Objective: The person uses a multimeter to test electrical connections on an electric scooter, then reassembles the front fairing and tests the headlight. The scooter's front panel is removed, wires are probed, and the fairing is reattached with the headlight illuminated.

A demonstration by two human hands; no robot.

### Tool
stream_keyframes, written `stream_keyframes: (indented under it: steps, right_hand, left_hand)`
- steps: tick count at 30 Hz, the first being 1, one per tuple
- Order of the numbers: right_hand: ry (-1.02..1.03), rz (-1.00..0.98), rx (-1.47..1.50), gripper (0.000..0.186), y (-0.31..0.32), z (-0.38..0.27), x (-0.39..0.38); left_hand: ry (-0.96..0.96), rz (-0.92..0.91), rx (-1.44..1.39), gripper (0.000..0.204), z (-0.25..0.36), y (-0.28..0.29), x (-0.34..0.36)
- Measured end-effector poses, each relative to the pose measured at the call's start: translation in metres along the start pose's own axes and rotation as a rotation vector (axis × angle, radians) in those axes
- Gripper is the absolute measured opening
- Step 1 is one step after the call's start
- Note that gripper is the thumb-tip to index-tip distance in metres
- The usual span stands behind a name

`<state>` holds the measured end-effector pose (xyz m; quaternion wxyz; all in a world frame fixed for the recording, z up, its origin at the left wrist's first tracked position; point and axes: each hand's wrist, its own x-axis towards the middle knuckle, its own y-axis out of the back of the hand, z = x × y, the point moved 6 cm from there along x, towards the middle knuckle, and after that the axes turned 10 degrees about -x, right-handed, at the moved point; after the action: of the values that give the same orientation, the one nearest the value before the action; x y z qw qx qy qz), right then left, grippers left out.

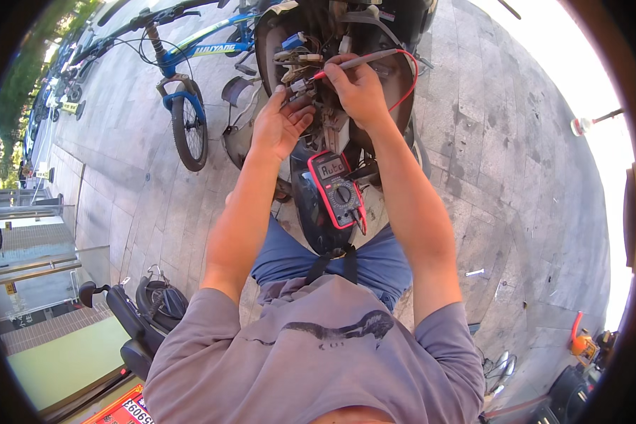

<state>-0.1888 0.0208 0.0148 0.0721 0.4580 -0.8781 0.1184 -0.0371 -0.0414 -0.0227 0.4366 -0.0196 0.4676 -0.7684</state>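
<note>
I look down at an opened scooter body [268,56] full of wiring and connectors. My left hand [281,124] pinches a pale wire connector [299,85] at the centre of the wiring. In my right hand [355,93] is a test probe [369,56] with a red lead, its tip angled down-left toward that connector; whether they touch is too small to tell. A red-cased multimeter [336,191] rests below my hands on a glossy black panel [311,233], between my legs, with its screen lit.
A blue bicycle [187,106] stands at upper left on the paved ground [487,177]. A dark scooter or vehicle part [148,311] is at lower left. An orange tool [583,343], cables [502,364] and a small pale object [475,272] lie at the right.
</note>
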Motion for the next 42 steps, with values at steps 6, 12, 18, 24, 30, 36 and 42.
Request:
stream_keyframes:
  steps: [6,12,18,24,30,36,42]
  right_hand:
    - [-0.024,-0.005,0.035,0.013,-0.004,-0.006,0.0]
    - [0.011,-0.03,-0.004,0.015,-0.005,-0.013,-0.001]
    - [0.055,-0.033,-0.081,0.017,-0.006,-0.02,-0.005]
    - [0.134,0.009,-0.18,0.015,-0.008,-0.021,-0.004]
    - [0.137,-0.028,-0.195,0.015,-0.009,-0.021,-0.001]
    - [0.147,-0.031,-0.215,0.016,-0.008,-0.025,-0.004]
    - [0.144,-0.046,-0.226,0.015,-0.009,-0.023,-0.002]
  left_hand:
    - [-0.043,0.004,-0.114,0.025,-0.012,-0.019,0.001]
    - [-0.063,-0.04,-0.21,0.027,-0.012,-0.023,0.006]
    - [-0.059,-0.042,-0.275,0.022,-0.017,-0.022,0.006]
    - [-0.057,-0.051,-0.315,0.026,-0.02,-0.024,0.005]
    - [-0.037,-0.056,-0.341,0.025,-0.018,-0.026,0.005]
    - [-0.038,-0.063,-0.336,0.023,-0.017,-0.025,0.007]
    - [-0.052,-0.071,-0.339,0.022,-0.018,-0.025,0.006]
